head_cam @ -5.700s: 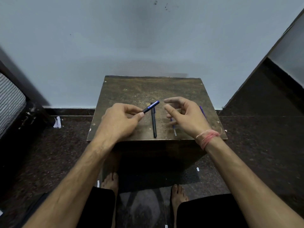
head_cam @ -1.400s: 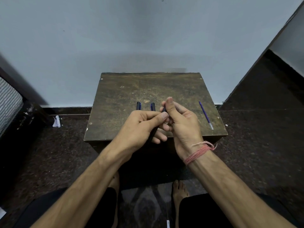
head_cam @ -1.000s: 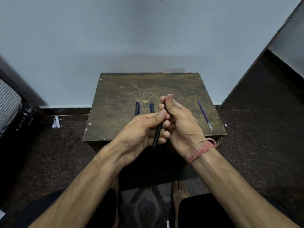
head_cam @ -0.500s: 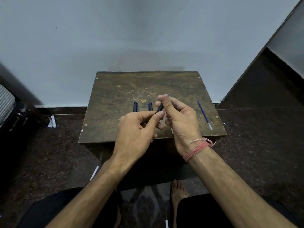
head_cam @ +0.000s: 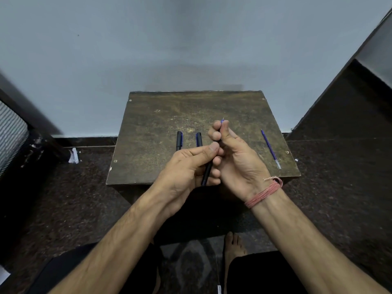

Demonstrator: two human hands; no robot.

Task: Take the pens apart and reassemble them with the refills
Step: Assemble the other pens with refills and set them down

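1. The black pen barrel (head_cam: 207, 172) was held above the near edge of the tabletop (head_cam: 152, 124), between the two hands; its long axis ran from low and near the person up and away, tilted slightly right.
2. A thin blue refill tip (head_cam: 222, 120) poked out past the top of the right hand (head_cam: 235, 158), in line with the barrel (so the refill appeared to lie along the same axis, though the join was hidden behind the fingers).
3. The left hand (head_cam: 186, 168) had its fingers closed around the barrel's lower and middle part, thumb pressed along the top.
4. The right hand's fingers (head_cam: 216, 135) were pinched together on the upper end, thumb against forefinger, clamped on the refill or the barrel's front section; which one could not be told.
5. The coming move likely turned on that shared axis: the right hand was nearer the tip end, so it would have to push or pull straight along the barrel while the left hand steadied it.
6. Two caps (head_cam: 179, 141) lay side by side near the middle of the tabletop, just beyond the left hand's knuckles, pointing toward the far edge.
7. A loose refill (head_cam: 270, 148) lay well apart near the right edge, angled toward the near right corner.
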